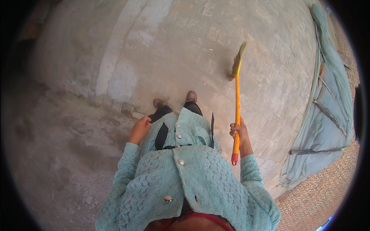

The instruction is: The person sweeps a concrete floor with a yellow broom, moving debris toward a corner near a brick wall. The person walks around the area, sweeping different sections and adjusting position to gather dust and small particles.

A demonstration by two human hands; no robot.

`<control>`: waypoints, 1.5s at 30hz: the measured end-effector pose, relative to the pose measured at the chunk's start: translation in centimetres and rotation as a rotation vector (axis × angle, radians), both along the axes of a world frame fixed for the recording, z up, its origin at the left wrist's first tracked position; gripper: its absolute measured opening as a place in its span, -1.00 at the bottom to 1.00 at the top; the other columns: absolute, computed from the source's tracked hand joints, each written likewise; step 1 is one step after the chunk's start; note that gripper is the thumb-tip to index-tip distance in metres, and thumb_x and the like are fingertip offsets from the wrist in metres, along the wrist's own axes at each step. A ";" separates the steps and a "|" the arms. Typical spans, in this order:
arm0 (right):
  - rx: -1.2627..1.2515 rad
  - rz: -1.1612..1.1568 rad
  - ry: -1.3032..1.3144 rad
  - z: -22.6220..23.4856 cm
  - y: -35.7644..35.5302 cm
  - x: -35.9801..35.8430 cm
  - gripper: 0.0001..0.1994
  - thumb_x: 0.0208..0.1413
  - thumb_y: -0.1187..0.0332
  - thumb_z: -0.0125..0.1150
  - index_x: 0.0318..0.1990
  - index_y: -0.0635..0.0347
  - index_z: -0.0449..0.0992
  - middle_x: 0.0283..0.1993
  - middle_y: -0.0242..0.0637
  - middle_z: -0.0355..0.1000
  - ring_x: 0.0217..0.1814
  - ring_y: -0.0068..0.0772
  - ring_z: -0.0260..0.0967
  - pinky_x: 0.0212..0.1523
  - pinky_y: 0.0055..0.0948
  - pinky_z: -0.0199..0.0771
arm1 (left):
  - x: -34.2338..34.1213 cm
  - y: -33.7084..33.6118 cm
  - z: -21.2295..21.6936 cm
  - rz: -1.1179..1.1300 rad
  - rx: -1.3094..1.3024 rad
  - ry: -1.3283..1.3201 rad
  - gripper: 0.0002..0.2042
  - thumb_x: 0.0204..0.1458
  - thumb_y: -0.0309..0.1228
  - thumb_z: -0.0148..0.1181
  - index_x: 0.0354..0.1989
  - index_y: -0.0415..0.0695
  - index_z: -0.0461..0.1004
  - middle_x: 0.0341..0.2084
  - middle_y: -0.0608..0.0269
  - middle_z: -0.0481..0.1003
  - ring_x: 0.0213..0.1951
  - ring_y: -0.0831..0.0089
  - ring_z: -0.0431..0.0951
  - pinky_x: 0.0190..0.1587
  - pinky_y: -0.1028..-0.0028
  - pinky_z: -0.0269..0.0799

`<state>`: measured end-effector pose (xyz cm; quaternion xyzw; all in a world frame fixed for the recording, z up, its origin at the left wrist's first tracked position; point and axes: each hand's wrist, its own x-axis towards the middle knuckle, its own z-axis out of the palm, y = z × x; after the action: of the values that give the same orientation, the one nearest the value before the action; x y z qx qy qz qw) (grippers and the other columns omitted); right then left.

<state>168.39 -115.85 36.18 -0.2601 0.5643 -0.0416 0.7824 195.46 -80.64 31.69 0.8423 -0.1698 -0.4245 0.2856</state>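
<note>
In my right hand (241, 133) is a long-handled brush (237, 100), with the fingers wrapped round the lower part of its orange handle. The handle ends in a red cap with a hanging loop, just below my grip. Its yellow-green head points away from me over the floor, and brownish bristles show on the left side of the head. Beside the left edge of my light green lace coat (162, 165), my left hand (142, 127) hangs with its fingers curled in. Nothing shows in that hand.
My shoes (191, 96) stand on a paved floor (173, 57) near a low stone edge (115, 104) with rougher ground at the left. On the right lies a green-blue sheet (320, 111) with sticks (329, 115) on it, beside a brick-patterned surface (320, 196).
</note>
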 end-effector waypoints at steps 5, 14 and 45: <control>0.259 -0.099 0.034 -5.2 1.3 1.2 -0.58 -0.21 0.67 -0.14 -0.17 0.01 0.02 -0.62 -0.37 0.11 -0.75 -0.65 0.05 -0.77 -0.64 0.18 | -1.2 1.0 -0.6 0.041 -0.014 0.020 -0.80 -0.17 -0.44 0.09 -0.32 -0.16 0.36 -0.51 0.15 0.43 -0.44 0.32 0.46 -0.34 0.43 0.35; 0.523 0.258 -0.377 -7.4 9.2 14.2 -0.43 -0.25 0.66 -0.06 0.03 0.02 0.11 -0.52 -0.34 0.18 -0.75 -0.68 0.03 -0.75 -0.68 0.09 | 1.2 0.9 -1.3 0.023 -0.093 0.016 -0.81 -0.16 -0.44 0.07 -0.33 -0.17 0.35 -0.50 0.13 0.44 -0.43 0.28 0.46 -0.35 0.39 0.36; 0.518 0.518 -0.286 -10.0 -16.4 22.0 -0.30 -0.24 0.69 -0.05 0.11 -0.02 -0.11 -0.61 -0.31 0.22 -0.76 -0.58 0.13 -0.79 -0.58 0.19 | -6.2 -10.9 -3.0 0.447 0.028 0.142 -0.86 -0.10 -0.47 0.02 -0.35 -0.23 0.38 -0.52 0.28 0.41 -0.45 0.52 0.39 -0.35 0.53 0.33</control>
<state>190.42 -132.26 26.19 -0.1793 0.3571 0.2653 0.8775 189.28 -91.55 28.72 0.8307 0.0474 -0.4114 0.3720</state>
